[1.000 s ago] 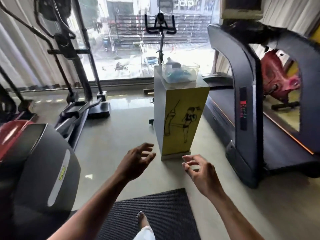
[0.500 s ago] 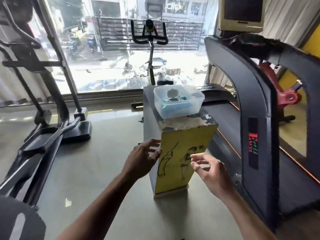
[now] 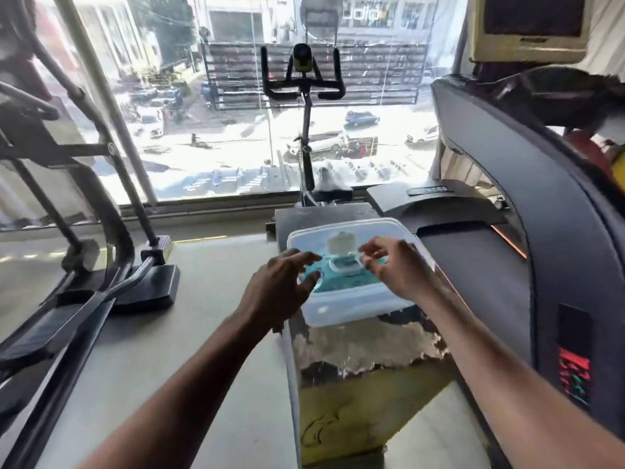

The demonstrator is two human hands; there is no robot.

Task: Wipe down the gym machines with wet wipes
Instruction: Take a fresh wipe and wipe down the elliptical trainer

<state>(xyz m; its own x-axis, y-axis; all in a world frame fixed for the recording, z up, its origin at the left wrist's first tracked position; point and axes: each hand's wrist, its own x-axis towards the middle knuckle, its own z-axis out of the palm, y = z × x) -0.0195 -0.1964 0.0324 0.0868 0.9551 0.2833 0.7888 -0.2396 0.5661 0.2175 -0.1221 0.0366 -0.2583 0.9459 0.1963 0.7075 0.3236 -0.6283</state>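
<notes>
Yellow stand [image 3: 358, 401] in front of me, top worn and patchy, drawing on its front face. Clear plastic tub [image 3: 341, 308] sits directly on its top, toward the far end. Stand rests on the pale floor [image 3: 209, 333]. Also on the floor: elliptical base [image 3: 148, 282] to the left, treadmill [image 3: 490, 265] just beside the stand on the right, spin bike [image 3: 306, 137] behind, by the window.
</notes>
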